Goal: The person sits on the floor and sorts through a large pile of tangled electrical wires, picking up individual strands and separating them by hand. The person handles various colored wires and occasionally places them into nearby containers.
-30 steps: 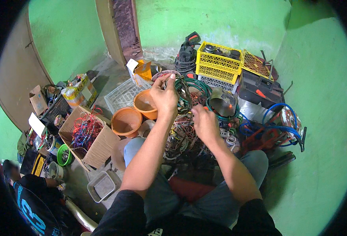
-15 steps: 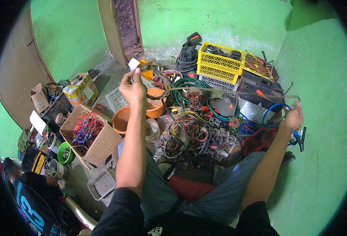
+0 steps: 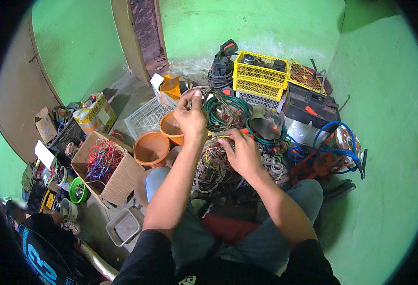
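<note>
So the wire bundle (image 3: 225, 101) is up in front of the wearer, just past the hands (12 = away from the body). Looks light and bendy to me, springy rather than floppy, not fragile, but probably a tangler. I'd grab the gathered end, not single strands. Its long axis runs roughly 10 to 4, held end at 10, looser strands trailing toward 4, though they blur into the clutter there.

Left hand (image 3: 193, 118) has the thumb pressed to the fingers, pinching that 10 o'clock end. Right hand (image 3: 245, 154) is at 5 o'clock of the bundle, fingers bent and thumb a bit apart; can't tell if it's got a strand.

Green hose coil (image 3: 248, 110) sits at 3, wire pile (image 3: 213, 168) at 6, yellow crates (image 3: 260, 86) at 2, terracotta pot (image 3: 152, 148) at 8, cardboard box (image 3: 123, 179) further out at 8.
</note>
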Demonstrator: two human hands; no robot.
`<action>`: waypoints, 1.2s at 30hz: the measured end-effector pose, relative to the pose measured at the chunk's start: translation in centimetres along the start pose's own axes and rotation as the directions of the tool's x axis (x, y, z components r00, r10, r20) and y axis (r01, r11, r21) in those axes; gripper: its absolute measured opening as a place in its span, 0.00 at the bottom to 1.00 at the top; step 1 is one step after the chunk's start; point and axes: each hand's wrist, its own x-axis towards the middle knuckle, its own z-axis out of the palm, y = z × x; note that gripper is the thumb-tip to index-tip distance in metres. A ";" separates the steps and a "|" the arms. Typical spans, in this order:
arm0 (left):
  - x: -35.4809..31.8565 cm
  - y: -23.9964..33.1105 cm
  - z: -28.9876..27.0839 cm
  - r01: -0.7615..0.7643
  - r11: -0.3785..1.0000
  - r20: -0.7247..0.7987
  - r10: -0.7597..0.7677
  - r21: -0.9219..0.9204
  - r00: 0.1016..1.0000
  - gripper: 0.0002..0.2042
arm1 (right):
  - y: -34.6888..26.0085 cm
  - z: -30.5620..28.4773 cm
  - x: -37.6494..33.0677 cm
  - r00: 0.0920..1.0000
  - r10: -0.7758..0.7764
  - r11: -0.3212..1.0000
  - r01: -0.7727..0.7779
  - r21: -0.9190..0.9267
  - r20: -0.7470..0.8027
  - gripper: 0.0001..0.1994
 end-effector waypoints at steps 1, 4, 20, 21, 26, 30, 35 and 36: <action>0.0 -0.2 0.1 0.002 1.000 0.018 -0.002 -0.003 1.000 0.08 | 0.2 0.4 0.1 1.000 -0.014 1.000 0.013 0.028 0.023 0.08; 0.2 -0.3 -0.1 0.023 1.000 0.034 -0.023 0.002 0.999 0.10 | -0.6 -1.1 0.9 0.968 0.226 0.971 -0.232 0.054 0.111 0.07; 1.3 1.0 -1.7 0.063 0.996 -0.061 -0.059 0.069 0.996 0.11 | 4.0 -10.1 3.8 0.830 0.081 0.992 -0.123 -0.039 -0.552 0.07; 2.1 0.8 -2.5 0.029 0.995 -0.066 -0.023 0.093 0.998 0.11 | 6.4 -12.9 4.2 0.731 -0.248 0.959 0.095 -0.265 -0.635 0.09; 4.4 0.4 -4.0 -0.191 0.932 -0.101 0.232 0.308 0.967 0.12 | 17.2 -23.8 1.2 0.343 0.085 0.968 -0.251 -0.004 -0.935 0.10; 3.1 2.9 -3.5 -0.015 0.987 -0.113 0.033 0.160 0.993 0.11 | 17.6 -24.5 -0.7 0.645 0.308 0.918 -0.395 0.040 -0.699 0.10; 1.5 2.8 -2.8 -0.006 0.990 -0.002 0.007 0.138 1.000 0.09 | 12.3 -16.1 0.0 0.957 0.288 0.850 -0.272 -0.452 -0.035 0.13; 1.0 2.7 -2.5 0.023 0.991 0.027 -0.027 0.133 0.999 0.10 | 11.0 -14.7 -0.2 0.959 0.275 0.820 -0.195 -0.537 0.072 0.15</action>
